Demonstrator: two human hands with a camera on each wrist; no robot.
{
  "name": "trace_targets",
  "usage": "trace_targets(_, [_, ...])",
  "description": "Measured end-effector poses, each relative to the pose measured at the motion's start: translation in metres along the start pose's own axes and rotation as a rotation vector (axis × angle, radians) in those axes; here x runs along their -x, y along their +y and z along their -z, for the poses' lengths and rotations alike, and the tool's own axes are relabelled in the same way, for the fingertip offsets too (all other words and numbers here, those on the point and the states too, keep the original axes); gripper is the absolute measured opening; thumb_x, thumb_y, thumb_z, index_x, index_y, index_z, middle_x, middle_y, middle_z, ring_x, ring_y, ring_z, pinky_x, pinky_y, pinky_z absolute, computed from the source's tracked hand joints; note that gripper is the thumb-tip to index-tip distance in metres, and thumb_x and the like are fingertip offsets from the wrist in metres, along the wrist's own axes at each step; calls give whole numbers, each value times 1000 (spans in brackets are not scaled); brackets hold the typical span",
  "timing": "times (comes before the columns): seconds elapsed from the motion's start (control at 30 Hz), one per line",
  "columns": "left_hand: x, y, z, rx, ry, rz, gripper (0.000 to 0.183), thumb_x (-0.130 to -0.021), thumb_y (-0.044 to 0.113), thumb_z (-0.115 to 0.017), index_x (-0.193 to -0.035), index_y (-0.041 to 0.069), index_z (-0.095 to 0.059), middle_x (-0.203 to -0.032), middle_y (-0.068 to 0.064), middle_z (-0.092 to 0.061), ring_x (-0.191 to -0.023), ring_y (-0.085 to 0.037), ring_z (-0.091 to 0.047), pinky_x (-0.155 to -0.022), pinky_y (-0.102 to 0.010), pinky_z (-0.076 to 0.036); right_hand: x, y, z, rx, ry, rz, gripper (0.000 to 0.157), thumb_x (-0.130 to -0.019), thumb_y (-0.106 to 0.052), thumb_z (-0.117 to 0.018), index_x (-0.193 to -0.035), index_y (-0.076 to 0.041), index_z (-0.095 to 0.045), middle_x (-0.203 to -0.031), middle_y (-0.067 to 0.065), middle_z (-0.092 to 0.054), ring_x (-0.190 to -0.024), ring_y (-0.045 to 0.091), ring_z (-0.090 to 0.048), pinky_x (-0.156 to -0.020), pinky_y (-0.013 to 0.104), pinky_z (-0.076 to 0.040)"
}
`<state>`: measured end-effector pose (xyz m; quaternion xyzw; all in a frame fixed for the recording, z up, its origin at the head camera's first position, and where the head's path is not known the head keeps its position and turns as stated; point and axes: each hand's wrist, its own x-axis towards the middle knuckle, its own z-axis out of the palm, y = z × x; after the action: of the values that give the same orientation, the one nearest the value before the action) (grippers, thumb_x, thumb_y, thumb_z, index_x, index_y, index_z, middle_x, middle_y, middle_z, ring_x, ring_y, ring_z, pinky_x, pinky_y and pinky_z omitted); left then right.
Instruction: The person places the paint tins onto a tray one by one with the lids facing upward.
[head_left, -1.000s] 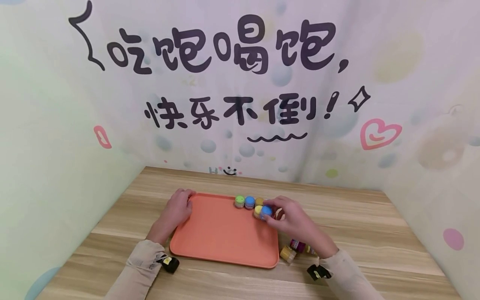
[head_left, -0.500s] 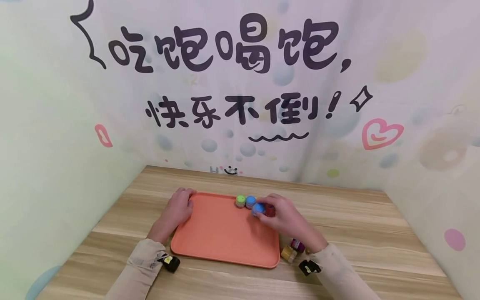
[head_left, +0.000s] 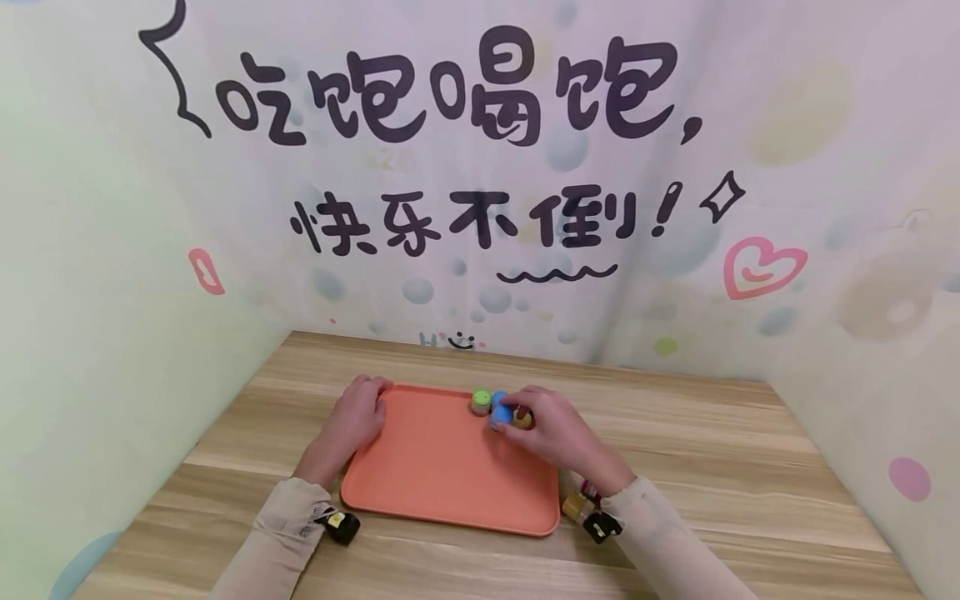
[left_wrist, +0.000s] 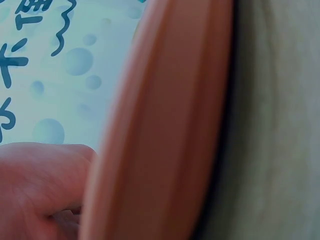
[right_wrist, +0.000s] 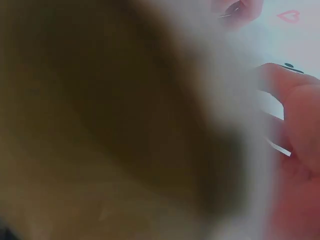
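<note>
My left hand [head_left: 358,417] grips the back-left edge of the orange tray [head_left: 450,467]; in the left wrist view the tray's side wall [left_wrist: 160,130] runs past the hand [left_wrist: 40,185]. Over the tray's back-right part, my right hand [head_left: 551,427] pinches a small blue-lidded jar [head_left: 501,417] between thumb and fingers. Just behind it a second blue-lidded jar [head_left: 499,398] shows partly, beside a green-lidded jar [head_left: 481,402]. A yellowish jar [head_left: 523,417] and something dark red are half hidden by the right hand. In the right wrist view, what the fingers hold is out of sight.
Beyond the tray's right edge, a tan jar [head_left: 576,506] and a purple one [head_left: 590,490] lie on the wooden table [head_left: 712,467], partly behind the right wrist strap. A large brown blur [right_wrist: 100,125] fills much of the right wrist view. A printed curtain [head_left: 450,300] hangs behind.
My right hand has moved left over the tray with the blue-lidded jar, up to the other blue-lidded one. The yellow-lidded jar beside it dropped from sight. My left hand has stayed put.
</note>
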<state>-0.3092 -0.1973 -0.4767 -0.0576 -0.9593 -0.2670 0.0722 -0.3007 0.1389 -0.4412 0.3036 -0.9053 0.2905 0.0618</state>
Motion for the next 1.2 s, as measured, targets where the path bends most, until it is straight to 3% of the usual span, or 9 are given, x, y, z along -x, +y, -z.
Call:
trace_targets(0.17, [0,0,0,2,4,-1,34,-104,0,-60,-137,-8,-66,-129,-27,-66,-118,-40,-64,-106,-58,-57,-3,0,-4,63,9,-11,35,-94,-33,-86,-120,-11,-82,-108,-1,-77,-90,16,-67,-77,26,-57])
trace_targets(0.47, [1,0,0,-3,1,3,34,-105,1,-60,-137,-8,-66,-128,-26,-66,-116,-39,-65,-105,-57,-58,-6,-1,-11,184,12,-31,34,-92,-33,-88,-119,-14,-83,-113,2,-80,-105,23,-68,-91,45,-50])
trace_targets(0.73, [0,1,1,-4,-2,0,34,-104,0,-60,-137,-8,-66,-126,-25,-66,-115,-38,-63,-105,-56,-57,-7,0,-15,244,55,-16,30,-92,-36,-88,-112,-14,-85,-106,3,-79,-99,24,-67,-86,45,-51])
trace_targets(1.2, [1,3,2,7,-15,14,35,-105,0,-60,-138,-8,-66,-128,-26,-66,-115,-37,-63,-106,-56,-57,0,0,-3,188,82,15,21,-93,-28,-87,-108,-13,-85,-104,3,-79,-93,24,-68,-85,43,-55])
